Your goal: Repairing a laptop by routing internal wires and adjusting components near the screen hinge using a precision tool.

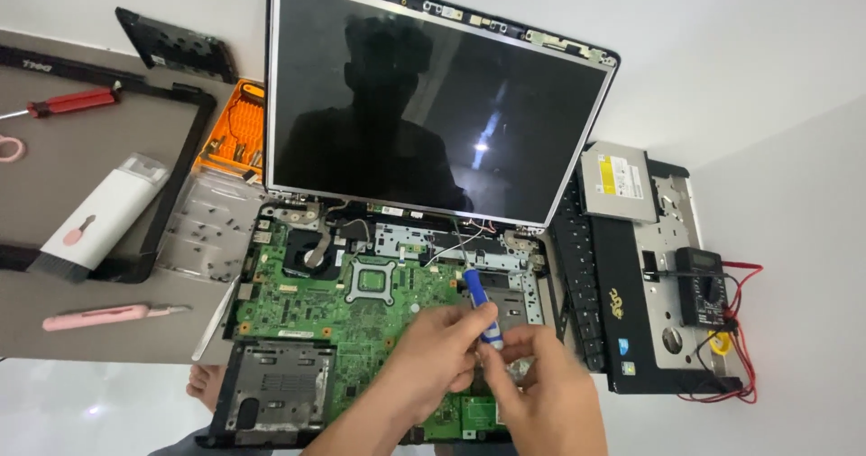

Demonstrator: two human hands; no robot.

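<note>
Laptop stripped — green mainboard [361, 298] exposed.
Blue-white tube [483, 310] is clamped by left hand [442, 352] and right hand [541, 388]; keyboard [582, 276] is laid aside.

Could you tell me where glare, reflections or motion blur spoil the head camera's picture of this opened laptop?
In the head view, the dark laptop screen mirrors a person's silhouette and one small bright light spot; the right hand is smeared by motion blur, the left hand less so, and the blue-and-white tube they hold is slightly soft; the green motherboard stays sharp; straight edges bow towards the frame's borders.
</note>
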